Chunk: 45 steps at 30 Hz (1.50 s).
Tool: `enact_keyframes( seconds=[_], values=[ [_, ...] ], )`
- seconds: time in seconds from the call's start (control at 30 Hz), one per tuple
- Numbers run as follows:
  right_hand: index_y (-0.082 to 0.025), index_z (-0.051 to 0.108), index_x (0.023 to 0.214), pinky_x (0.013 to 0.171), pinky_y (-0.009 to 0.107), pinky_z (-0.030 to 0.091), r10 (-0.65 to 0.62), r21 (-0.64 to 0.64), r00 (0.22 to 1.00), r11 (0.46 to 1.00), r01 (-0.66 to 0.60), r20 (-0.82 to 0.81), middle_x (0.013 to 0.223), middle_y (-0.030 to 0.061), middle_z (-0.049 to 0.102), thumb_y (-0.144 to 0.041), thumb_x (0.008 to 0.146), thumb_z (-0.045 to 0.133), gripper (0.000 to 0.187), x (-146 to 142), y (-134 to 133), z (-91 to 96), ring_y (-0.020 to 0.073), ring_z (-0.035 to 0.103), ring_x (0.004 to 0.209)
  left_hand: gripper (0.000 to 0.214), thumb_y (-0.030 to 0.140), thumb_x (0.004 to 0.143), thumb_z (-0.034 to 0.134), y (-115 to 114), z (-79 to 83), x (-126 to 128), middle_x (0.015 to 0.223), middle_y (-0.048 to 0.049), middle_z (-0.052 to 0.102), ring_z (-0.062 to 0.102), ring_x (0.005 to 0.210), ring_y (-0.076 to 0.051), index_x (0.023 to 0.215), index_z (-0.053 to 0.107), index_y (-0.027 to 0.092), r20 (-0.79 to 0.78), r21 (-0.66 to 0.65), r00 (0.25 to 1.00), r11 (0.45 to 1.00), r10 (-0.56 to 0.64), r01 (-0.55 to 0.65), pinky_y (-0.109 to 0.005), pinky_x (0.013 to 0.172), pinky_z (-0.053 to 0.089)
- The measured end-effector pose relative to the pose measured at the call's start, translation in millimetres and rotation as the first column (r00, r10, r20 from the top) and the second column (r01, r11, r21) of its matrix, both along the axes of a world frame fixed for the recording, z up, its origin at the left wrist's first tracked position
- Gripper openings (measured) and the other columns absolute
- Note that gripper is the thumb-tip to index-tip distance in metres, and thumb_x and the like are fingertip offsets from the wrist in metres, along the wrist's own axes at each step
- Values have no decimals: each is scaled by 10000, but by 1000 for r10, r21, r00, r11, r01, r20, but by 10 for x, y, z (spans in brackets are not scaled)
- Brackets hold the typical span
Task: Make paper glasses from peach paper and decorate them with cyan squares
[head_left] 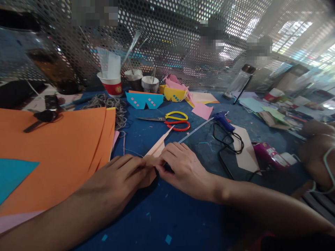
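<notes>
A grey metal screen (180, 43), punched all over with round holes, stands up behind the blue table (193, 223). Light pricks through it, and over to the right I see it glare white with a tinge of green; the left side looks dimmer, more shadowed.

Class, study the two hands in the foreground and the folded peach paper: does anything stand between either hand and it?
Nothing visible does: the left hand and right hand both already hold the peach paper. The scissors lie beyond, near its far tip, not between.
</notes>
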State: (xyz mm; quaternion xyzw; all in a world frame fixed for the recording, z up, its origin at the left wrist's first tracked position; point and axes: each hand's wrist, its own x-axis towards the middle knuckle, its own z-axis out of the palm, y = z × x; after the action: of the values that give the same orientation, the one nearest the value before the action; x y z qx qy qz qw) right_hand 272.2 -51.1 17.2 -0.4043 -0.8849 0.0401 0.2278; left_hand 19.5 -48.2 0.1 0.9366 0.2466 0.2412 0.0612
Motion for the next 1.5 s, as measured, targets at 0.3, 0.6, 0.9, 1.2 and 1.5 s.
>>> enact_keyframes(
  seconds=[0.3,0.6,0.9,1.2,1.5],
  values=[
    [-194,627,878,818,382,448,-23,8,1000,1000,22,14,928,71,688,-181,1022,569,155,-26,7,-6,230,595,899,298,203,1105,480,-8,-2,-2,1100,-75,750,683,935,-251,1279,721,204,-21,-24,1000,1000,12,-13,-379,834,507],
    [-180,639,885,819,372,429,-16,4,1000,1000,16,4,930,61,673,-181,1024,582,151,-20,16,-24,218,593,902,304,190,1109,468,-6,13,7,1097,-80,758,682,927,-246,1277,721,194,-47,9,999,1000,15,-15,-373,801,516],
    [-178,644,900,833,373,420,-20,-5,1000,1000,20,0,946,61,683,-186,1018,593,129,-19,1,-40,221,597,928,309,146,1113,443,-7,63,16,1102,-89,760,693,927,-244,1301,688,157,-83,67,996,998,-8,14,-379,798,525],
    [-183,640,906,835,376,421,-21,-3,1000,1000,21,-3,943,57,678,-190,1009,604,110,-21,11,-44,222,589,922,356,147,1099,439,-12,35,9,1175,-101,768,708,960,-262,1379,661,158,-129,61,992,998,7,0,-389,799,545],
    [-194,624,910,838,384,412,-36,14,999,999,36,14,948,52,667,-196,1008,583,106,-31,12,-74,224,577,931,431,105,1037,477,-25,-13,-28,1226,-93,763,694,1006,-276,1422,655,182,-133,25,991,1000,13,-10,-411,856,533]
  ],
)
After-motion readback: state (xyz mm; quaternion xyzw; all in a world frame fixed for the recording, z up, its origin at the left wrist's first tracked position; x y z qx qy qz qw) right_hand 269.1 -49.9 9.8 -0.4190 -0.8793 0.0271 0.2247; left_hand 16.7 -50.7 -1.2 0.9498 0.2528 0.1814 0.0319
